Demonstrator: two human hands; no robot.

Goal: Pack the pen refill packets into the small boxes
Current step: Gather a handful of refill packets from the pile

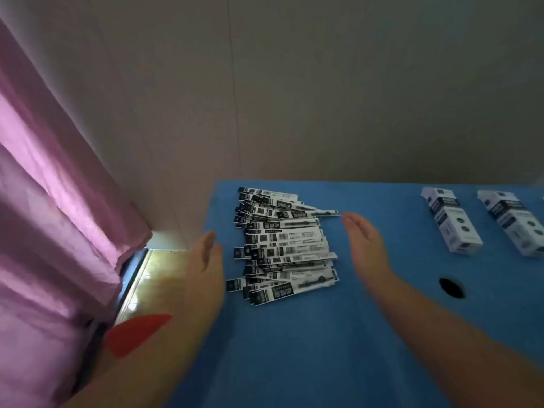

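A loose pile of black-and-white pen refill packets lies on the blue table, near its left edge. My left hand stands on edge just left of the pile, fingers straight, holding nothing. My right hand is held flat with straight fingers a little to the right of the pile, apart from it. Two small white boxes with dark print lie at the back right: one box nearer the pile and a second box by the right frame edge.
A round dark hole is cut in the table top right of my right forearm. A pink curtain hangs at the left, beside the table's left edge. A plain wall stands directly behind the table.
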